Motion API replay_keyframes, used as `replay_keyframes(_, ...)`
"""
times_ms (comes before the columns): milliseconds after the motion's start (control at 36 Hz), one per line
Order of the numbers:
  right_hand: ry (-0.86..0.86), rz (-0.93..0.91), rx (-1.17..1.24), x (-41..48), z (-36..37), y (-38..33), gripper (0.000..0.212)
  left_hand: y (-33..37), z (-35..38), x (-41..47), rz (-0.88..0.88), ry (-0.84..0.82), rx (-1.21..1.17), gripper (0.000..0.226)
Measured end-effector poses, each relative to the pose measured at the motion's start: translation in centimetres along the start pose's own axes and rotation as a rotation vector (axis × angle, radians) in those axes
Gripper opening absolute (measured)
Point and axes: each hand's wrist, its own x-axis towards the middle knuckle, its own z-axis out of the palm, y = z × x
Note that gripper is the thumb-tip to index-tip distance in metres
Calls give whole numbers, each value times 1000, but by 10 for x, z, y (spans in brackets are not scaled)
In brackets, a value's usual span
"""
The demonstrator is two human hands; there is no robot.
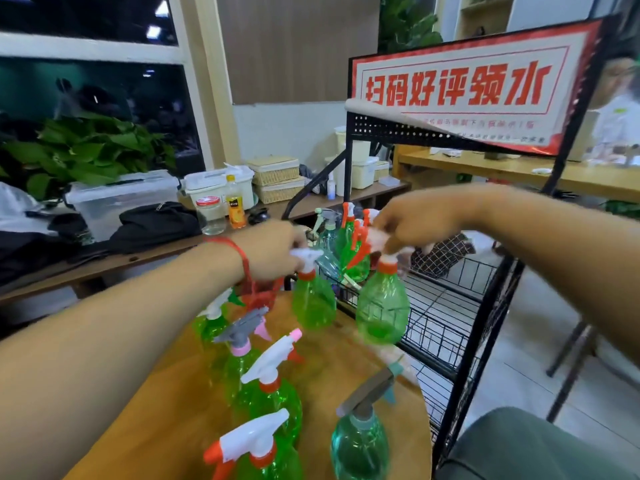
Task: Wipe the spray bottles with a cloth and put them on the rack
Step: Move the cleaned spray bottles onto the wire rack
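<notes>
My left hand (273,249) grips the white trigger head of a green spray bottle (313,299) and holds it in the air beside the rack. My right hand (420,218) grips the head of a second green spray bottle (382,308), which hangs over the rack's wire basket (446,306). Several bottles (346,244) with orange triggers lie in that basket at its far left. A checked cloth (443,252) lies further back in the basket. Several more bottles, such as a green one (273,400) and a teal one (360,445), stand on the round wooden table (332,362).
The black metal rack (481,334) stands right of the table, with a red and white sign (460,88) on top. A long bench (173,247) behind holds plastic boxes, a jar, a juice bottle and black bags. Another person stands at far right.
</notes>
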Motion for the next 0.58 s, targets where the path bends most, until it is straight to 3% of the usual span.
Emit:
replay_keyframes(139,134,166,-141,3,-40,45,18,25,-35,35,-7,199,-132,15)
replay_keyframes(222,169,230,-165,9,-49,62,12,45,-39,63,-13,263,-143,16)
replay_keyframes(389,178,311,-316,46,-31,97,12,82,-6,116,-30,235,-164,25)
replay_keyframes(472,147,353,-399,71,-15,121,48,96,19,133,-45,194,-139,24)
replay_keyframes(583,128,368,-440,88,-1,140,46,106,45,150,-20,122,-115,20)
